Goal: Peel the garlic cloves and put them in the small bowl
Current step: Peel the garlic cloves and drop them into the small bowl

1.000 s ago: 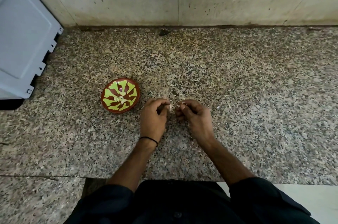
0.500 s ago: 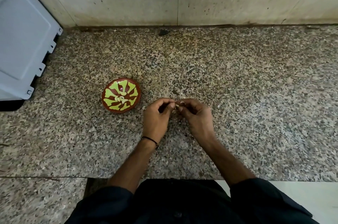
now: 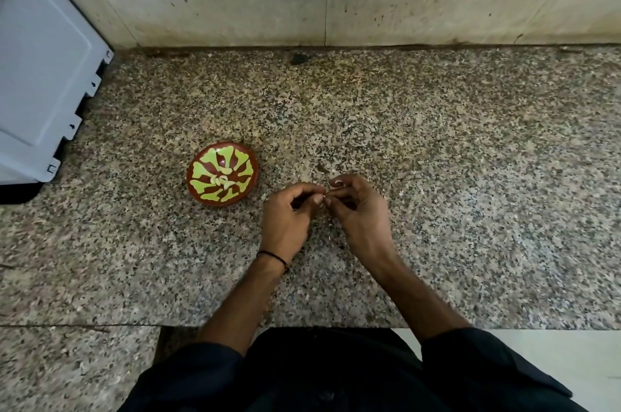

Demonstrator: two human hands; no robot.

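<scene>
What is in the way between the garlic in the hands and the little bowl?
Nothing visible. The left hand and right hand pinch the garlic clove, mostly hidden by fingers. Only bare counter lies between them and the small bowl, off to the left.

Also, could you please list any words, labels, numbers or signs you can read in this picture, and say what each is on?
None: no words, brands or numbers can be read anywhere.
The panel bears two small dark arrow-like marks by its edge tabs, with no lettering.
The bowl shows only a green and brown pattern, no text.
</scene>
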